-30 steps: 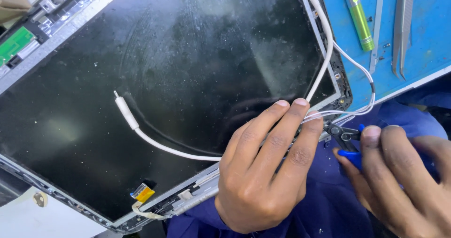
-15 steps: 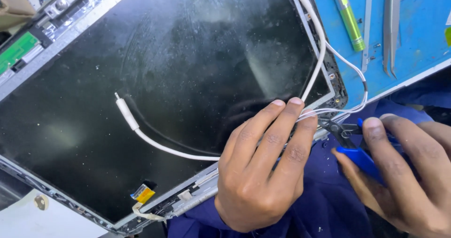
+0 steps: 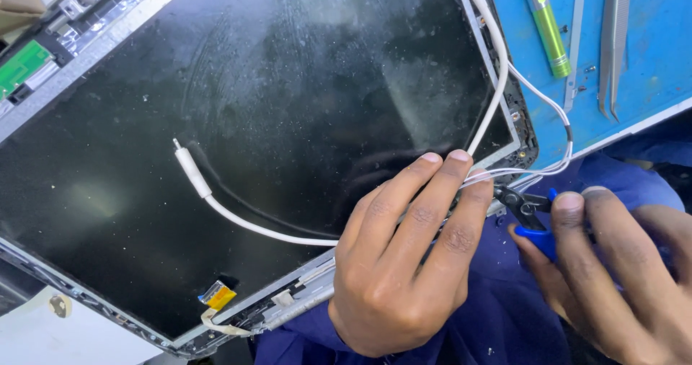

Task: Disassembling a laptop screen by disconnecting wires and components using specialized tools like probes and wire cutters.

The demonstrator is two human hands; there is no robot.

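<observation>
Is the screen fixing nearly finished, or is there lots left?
Done: the dark screen panel lies bare, its metal edge exposed. In hand: the left hand presses thin white wires at the panel's corner, and the right hand holds blue-handled cutters with the tips at them. Left: the wires look uncut, and the thick white cable lies loose across the panel.

An electronics repair workshop: blue work mat [image 3: 649,62], tweezers [image 3: 613,41], dismantled laptop screen [image 3: 288,120].
</observation>
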